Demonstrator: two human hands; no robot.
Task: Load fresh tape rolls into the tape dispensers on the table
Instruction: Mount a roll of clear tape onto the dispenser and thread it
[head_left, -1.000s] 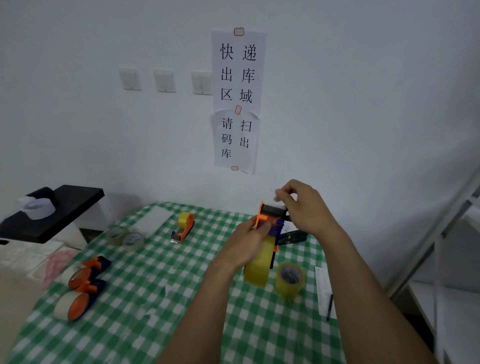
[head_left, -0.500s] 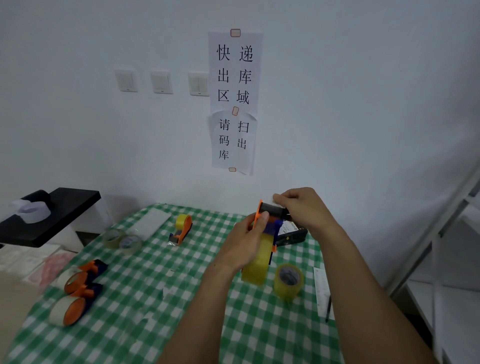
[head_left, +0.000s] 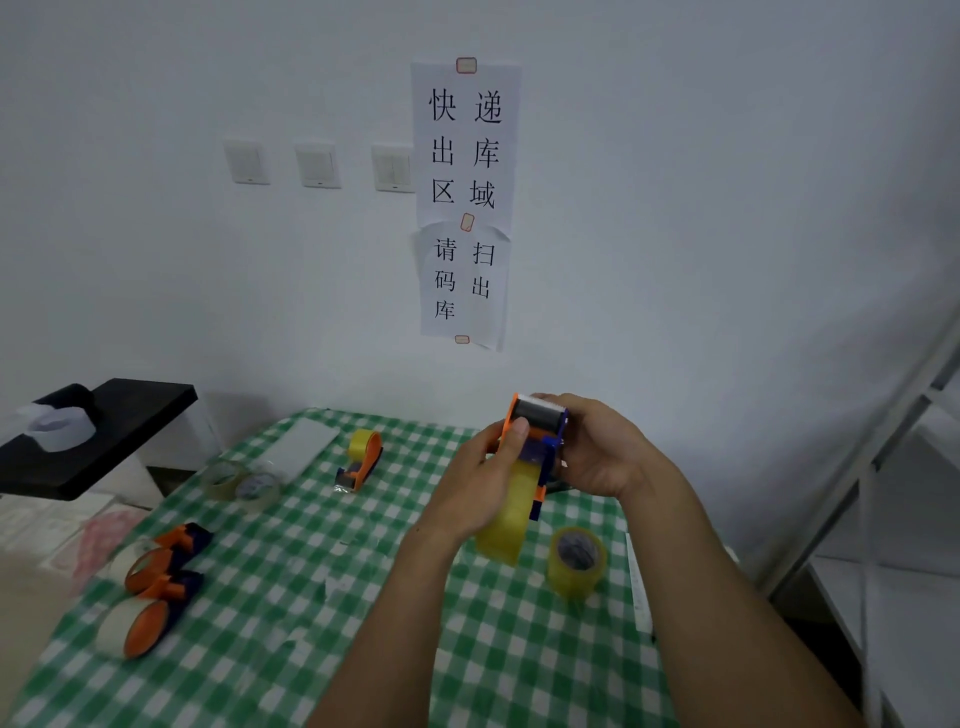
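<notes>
Threading is the step in hand, I judge: roll seated, tape end not yet led over the roller. Well left of the held dispenser (head_left: 537, 415), two loaded dispensers (head_left: 150, 597) lie on the bench (head_left: 311, 597); nearer to it, clear rolls (head_left: 244, 480) and a small dispenser (head_left: 363, 457). The left hand (head_left: 467, 488) has its grip wrapped round the held dispenser, thumb on the orange side plate. The yellow roll (head_left: 506, 525) sits in it, raised off the bench. The right hand (head_left: 597, 452) curls behind the dispenser's head, grip closed on it. A spare yellow roll (head_left: 576, 561) stands just below-right. Next move: find the loose end and pull it past the blade. Tape end hard to make out, possibly the pale strip on top; right fingertips hidden.
</notes>
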